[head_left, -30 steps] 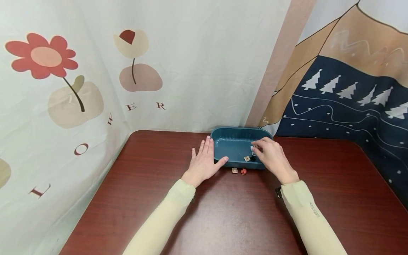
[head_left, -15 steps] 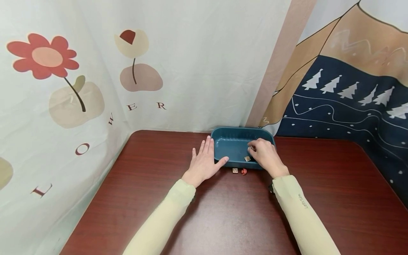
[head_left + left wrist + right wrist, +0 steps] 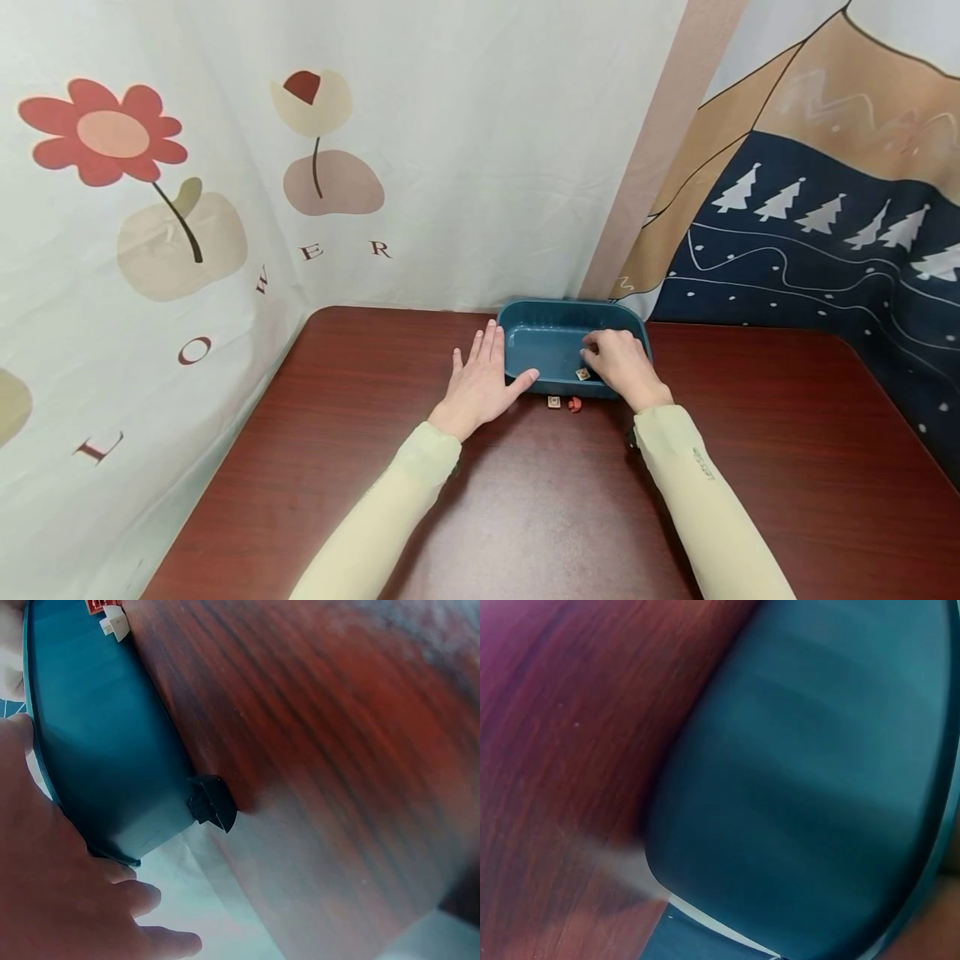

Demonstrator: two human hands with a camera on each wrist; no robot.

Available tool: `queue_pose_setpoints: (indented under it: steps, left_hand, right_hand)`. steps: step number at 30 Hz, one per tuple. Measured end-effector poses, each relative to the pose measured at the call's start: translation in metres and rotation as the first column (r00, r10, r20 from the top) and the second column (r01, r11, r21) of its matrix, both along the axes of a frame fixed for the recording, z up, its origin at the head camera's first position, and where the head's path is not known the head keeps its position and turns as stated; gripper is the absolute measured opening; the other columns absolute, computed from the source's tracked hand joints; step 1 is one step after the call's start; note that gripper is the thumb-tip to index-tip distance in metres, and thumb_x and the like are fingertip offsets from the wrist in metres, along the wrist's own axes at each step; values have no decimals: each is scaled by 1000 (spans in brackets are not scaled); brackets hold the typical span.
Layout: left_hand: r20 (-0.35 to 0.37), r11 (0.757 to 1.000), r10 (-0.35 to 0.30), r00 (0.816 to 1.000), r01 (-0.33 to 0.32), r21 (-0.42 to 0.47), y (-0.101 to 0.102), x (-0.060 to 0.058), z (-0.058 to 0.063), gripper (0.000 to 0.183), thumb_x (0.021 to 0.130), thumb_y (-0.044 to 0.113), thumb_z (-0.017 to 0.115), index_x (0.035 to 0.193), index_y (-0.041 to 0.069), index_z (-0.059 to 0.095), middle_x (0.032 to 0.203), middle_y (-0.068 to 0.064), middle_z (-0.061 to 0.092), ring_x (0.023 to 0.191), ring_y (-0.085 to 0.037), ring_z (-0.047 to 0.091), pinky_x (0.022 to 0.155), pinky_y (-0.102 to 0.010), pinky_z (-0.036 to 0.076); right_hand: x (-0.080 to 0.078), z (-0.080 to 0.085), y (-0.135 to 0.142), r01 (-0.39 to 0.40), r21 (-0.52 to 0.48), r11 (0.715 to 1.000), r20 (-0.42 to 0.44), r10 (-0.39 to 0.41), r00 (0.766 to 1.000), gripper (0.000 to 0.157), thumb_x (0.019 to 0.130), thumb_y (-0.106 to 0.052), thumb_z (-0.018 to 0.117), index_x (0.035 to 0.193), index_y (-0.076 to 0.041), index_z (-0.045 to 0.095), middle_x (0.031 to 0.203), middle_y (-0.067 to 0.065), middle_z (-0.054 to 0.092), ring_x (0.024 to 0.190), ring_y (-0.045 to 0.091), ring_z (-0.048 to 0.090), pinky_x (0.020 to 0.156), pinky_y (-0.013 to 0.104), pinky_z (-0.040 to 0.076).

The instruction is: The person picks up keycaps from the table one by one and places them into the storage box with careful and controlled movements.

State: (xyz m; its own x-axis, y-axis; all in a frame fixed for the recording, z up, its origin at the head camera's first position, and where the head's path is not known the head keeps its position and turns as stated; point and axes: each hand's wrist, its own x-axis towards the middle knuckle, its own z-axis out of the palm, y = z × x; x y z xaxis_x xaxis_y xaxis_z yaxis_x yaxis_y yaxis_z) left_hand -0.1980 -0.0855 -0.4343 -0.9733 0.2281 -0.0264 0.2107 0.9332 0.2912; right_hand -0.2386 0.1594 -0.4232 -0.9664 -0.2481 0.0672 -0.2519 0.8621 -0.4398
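Observation:
A dark teal rectangular tray (image 3: pixel 551 307) stands at the back of the table. My left hand (image 3: pixel 476 383) rests at its left end, fingers straight along the rim and thumb over the near edge. Inside the tray's right side is my right hand (image 3: pixel 618 367), its thumb and fingers curled together. They pinch a small pale keycap, almost fully hidden by the fingers. Close by on the tray floor lies a beige keycap (image 3: pixel 582 374). Against the tray's near side, on the table, are another beige keycap (image 3: pixel 553 402) and a red one (image 3: pixel 574 404).
In the left wrist view a black keycap (image 3: pixel 211 802) lies on the brown table (image 3: pixel 300 750), beside the tray wall near the left hand. A printed curtain (image 3: pixel 450 167) hangs right behind the tray and along the left side.
My right hand has moved left and toward me within the tray, carrying a pale keycap. It now covers the pieces seen at the right earlier. My left hand has stayed in place.

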Motion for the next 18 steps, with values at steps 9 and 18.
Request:
queue_pose_setpoints:
  steps: [9,18]
  left_hand:
    - [1,1000,-3,1000,3,13,-1,0,-2,103,98,77,36,166,5,7,174,-9,1,159,-30,9,122,-64,11]
    - [-9,1000,-6,1000,6,7,-1,-1,-2,103,99,77,35,166,5,8,174,-10,2,159,-31,10,122,-65,13]
  right_hand:
    - [12,3,6,5,-17,1000,-110,-7,994,29,103,-19,62,122,0,75,122,21,71,111,38,66,95,57,53]
    - [40,7,26,21,-58,998,-263,-35,964,40,103,-27,64,134,-1,67,143,20,58,133,41,52,105,63,44]
